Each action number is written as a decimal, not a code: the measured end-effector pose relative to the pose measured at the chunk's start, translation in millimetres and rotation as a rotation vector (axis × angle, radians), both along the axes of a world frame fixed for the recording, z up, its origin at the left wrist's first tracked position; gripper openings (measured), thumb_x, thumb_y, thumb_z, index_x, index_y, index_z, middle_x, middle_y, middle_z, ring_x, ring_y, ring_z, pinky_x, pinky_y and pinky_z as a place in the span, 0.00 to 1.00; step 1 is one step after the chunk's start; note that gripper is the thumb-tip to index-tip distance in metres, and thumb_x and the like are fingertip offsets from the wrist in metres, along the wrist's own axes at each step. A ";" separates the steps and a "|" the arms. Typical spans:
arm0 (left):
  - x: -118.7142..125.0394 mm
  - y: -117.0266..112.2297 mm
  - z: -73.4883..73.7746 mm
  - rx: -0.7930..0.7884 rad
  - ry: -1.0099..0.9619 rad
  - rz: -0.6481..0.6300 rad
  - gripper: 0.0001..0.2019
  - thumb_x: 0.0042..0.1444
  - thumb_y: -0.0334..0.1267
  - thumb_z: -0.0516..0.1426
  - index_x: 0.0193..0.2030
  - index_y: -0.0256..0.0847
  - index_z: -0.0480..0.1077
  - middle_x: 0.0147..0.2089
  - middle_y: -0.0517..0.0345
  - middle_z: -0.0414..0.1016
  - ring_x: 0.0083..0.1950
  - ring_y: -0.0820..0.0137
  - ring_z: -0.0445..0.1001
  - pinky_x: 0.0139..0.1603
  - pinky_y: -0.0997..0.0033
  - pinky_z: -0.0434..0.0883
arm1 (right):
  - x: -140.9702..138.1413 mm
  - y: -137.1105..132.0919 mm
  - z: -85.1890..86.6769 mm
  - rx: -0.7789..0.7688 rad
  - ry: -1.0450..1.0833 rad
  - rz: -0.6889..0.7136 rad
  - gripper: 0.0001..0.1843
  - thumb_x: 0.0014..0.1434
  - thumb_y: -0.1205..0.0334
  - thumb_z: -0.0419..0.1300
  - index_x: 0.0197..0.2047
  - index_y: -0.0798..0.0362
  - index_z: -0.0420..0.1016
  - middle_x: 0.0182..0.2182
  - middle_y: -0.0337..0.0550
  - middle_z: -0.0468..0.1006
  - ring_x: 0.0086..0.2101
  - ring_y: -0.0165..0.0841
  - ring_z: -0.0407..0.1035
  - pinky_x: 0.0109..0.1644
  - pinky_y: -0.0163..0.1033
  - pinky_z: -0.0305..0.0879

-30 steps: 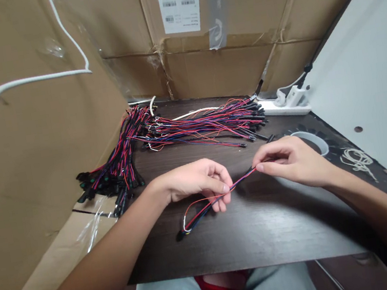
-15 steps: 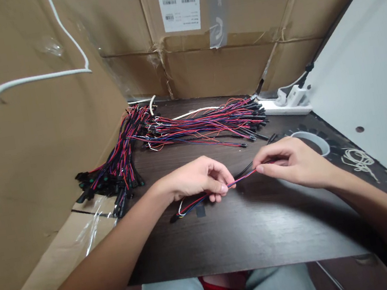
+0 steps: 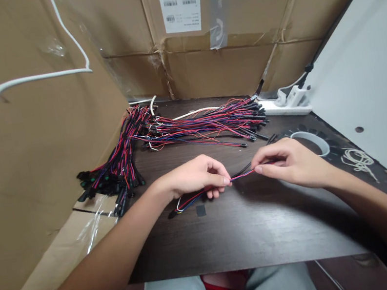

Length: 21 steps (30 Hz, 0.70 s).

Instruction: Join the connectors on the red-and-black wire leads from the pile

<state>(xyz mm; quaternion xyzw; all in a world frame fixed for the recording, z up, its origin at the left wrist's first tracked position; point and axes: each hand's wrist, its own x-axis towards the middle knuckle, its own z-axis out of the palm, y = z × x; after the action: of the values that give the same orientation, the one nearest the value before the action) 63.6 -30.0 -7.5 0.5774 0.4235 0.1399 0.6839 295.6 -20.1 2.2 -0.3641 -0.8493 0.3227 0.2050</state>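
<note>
Well inside table edge point(image 3: 251, 266), wires point(image 3: 242, 175) in left fingers point(image 3: 223, 180) and right fingers point(image 3: 266, 153)

In front of you stretches a dark brown wood-grain tabletop point(image 3: 195, 243), a pale sheen of light point(image 3: 282, 231) across its near part. A tall brown cardboard wall point(image 3: 218, 71) closes off its far side, and another brown cardboard panel point(image 3: 36, 136) rises on your left. To your right stands a smooth white panel point(image 3: 375, 75) with a small dark round spot point(image 3: 359, 129).

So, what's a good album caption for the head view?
Left hand and right hand pinch thin wires at a dark table, with wire heaps lying farther back.
</note>
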 end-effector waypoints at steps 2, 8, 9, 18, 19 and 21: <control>0.4 0.1 1.2 0.010 0.026 0.002 0.11 0.51 0.40 0.59 0.30 0.31 0.72 0.24 0.58 0.69 0.22 0.80 0.65 0.22 0.83 0.65 | 0.2 0.0 -0.9 0.001 -0.002 0.009 0.10 0.55 0.61 0.55 0.28 0.56 0.75 0.22 0.40 0.74 0.23 0.27 0.65 0.24 0.29 0.59; 0.7 0.1 1.7 0.060 0.085 -0.029 0.09 0.48 0.37 0.60 0.30 0.31 0.73 0.23 0.60 0.68 0.22 0.80 0.63 0.21 0.83 0.63 | 0.0 0.0 -3.6 -0.014 -0.024 0.038 0.11 0.55 0.61 0.55 0.28 0.57 0.75 0.22 0.41 0.73 0.22 0.27 0.64 0.24 0.29 0.59; 0.8 -0.1 1.8 0.061 0.088 -0.035 0.09 0.48 0.37 0.60 0.30 0.31 0.73 0.23 0.60 0.68 0.22 0.80 0.64 0.21 0.83 0.63 | -0.1 -0.1 -3.6 -0.014 -0.028 0.042 0.11 0.55 0.61 0.55 0.28 0.57 0.75 0.22 0.41 0.73 0.22 0.27 0.64 0.24 0.29 0.59; -0.6 -0.8 1.5 0.077 0.120 -0.067 0.09 0.48 0.39 0.59 0.31 0.33 0.73 0.23 0.60 0.68 0.23 0.79 0.64 0.21 0.83 0.63 | -1.3 -1.6 -5.1 0.040 -0.029 0.085 0.11 0.57 0.62 0.55 0.28 0.58 0.75 0.19 0.39 0.71 0.20 0.25 0.59 0.23 0.30 0.54; -1.0 -0.8 1.1 0.075 0.120 -0.069 0.10 0.48 0.39 0.59 0.31 0.33 0.73 0.23 0.60 0.68 0.23 0.79 0.64 0.21 0.82 0.63 | -1.4 -1.4 -5.9 0.044 -0.030 0.090 0.11 0.57 0.62 0.55 0.29 0.58 0.75 0.19 0.39 0.71 0.20 0.25 0.59 0.23 0.30 0.54; -1.3 -0.7 0.5 0.073 0.121 -0.075 0.10 0.48 0.39 0.59 0.31 0.33 0.73 0.23 0.60 0.69 0.23 0.79 0.64 0.21 0.82 0.63 | -1.7 -0.9 -7.7 0.046 -0.033 0.097 0.12 0.57 0.62 0.55 0.29 0.58 0.75 0.19 0.39 0.70 0.20 0.25 0.58 0.23 0.30 0.53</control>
<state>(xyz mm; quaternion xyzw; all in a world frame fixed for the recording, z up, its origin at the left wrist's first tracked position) 62.3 -30.7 -7.1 0.6247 0.4367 0.0942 0.6404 293.8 -21.1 -5.5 -0.3228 -0.8764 0.3067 0.1835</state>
